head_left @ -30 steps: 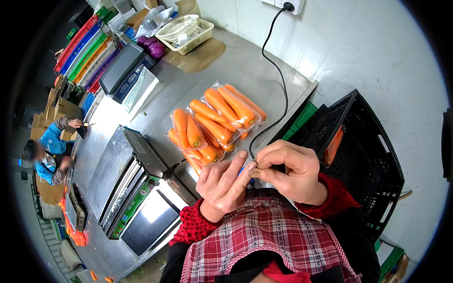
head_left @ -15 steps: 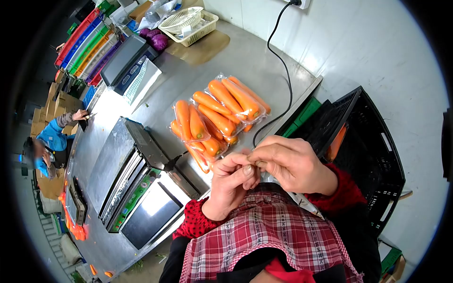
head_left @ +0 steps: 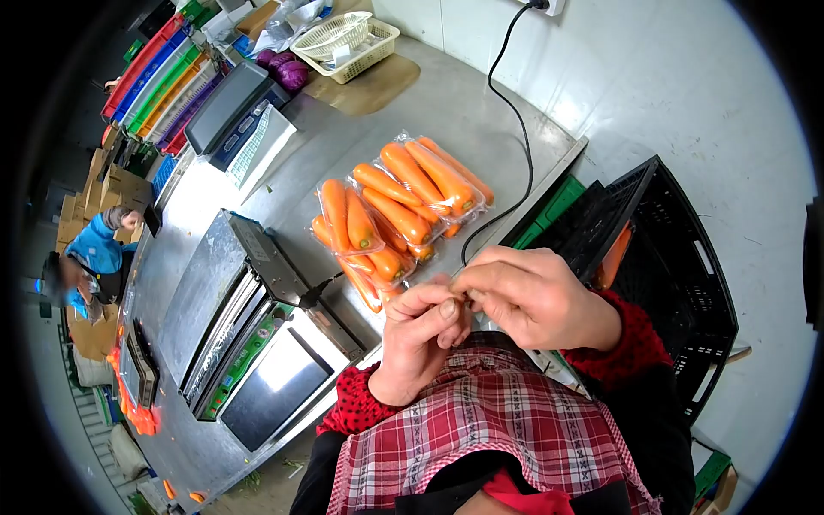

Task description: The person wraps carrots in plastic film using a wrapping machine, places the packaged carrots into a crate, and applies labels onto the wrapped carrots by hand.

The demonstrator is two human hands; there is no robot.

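My left hand (head_left: 419,336) and my right hand (head_left: 534,296) meet in front of the plaid apron (head_left: 481,399), fingertips touching. Both are closed in a pinch; whatever lies between the fingers is too small or hidden to name. Just beyond them, several clear bags of carrots (head_left: 390,215) lie together on the metal table (head_left: 446,94). A black cable (head_left: 525,146) runs from the wall socket down past the bags, its lower end passing out of sight behind my right hand.
Left of my hands stands a metal machine (head_left: 249,318). Black crates (head_left: 678,283) are at the right. Farther back are a scale (head_left: 236,116), cream baskets (head_left: 348,51) and stacked coloured trays (head_left: 159,86). Another person in blue (head_left: 96,249) is across the table.
My left hand's extended fingers have curled in, and both hands now pinch together. The blue item seen between them is no longer visible. The other person's raised hand has shifted.
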